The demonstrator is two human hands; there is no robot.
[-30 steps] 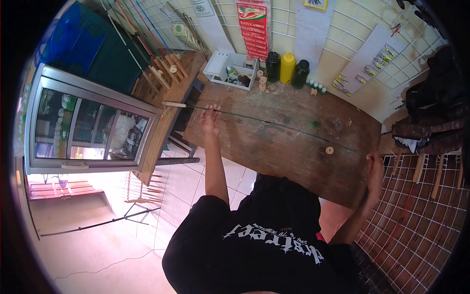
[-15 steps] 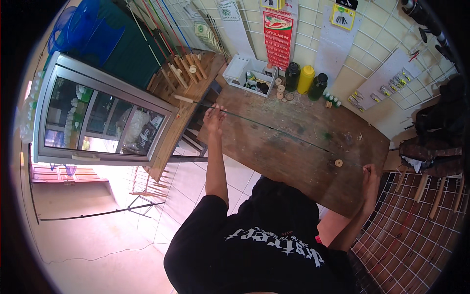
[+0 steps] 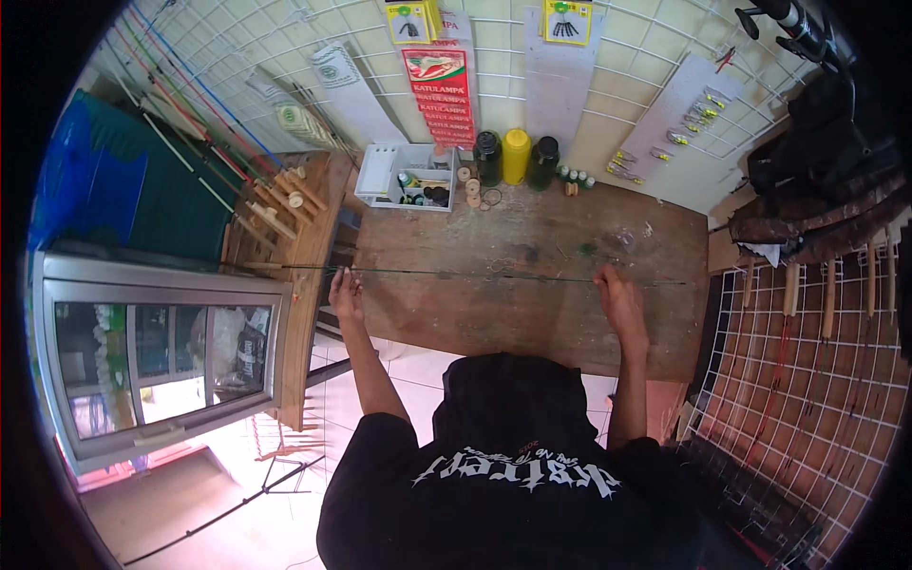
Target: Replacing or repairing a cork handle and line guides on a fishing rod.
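A thin dark green fishing rod [image 3: 437,274] stretches from left to right above the wooden table [image 3: 456,323]. Its pale handle [image 3: 261,266] sticks out past the table's left edge, over the wooden shelf. Close to that handle, my left hand [image 3: 348,296] closes its fingers round the rod. My right hand [image 3: 619,302] pinches it farther along, with the thin tip [image 3: 670,283] reaching on to the right. Whether the right fingers also cover something small, I cannot make out.
Along the table's back stand a white divided box [image 3: 380,180], cork rings [image 3: 473,195], dark jars [image 3: 488,157] and a yellow bottle [image 3: 515,157]. A glass cabinet [image 3: 161,351] is on the left, below upright rods with cork handles [image 3: 285,195]. White wire mesh [image 3: 807,361] borders the right.
My view has turned to the right. My right hand has moved inward from the rod's tip end. The round cork piece near that hand is no longer visible. My left hand keeps its grip.
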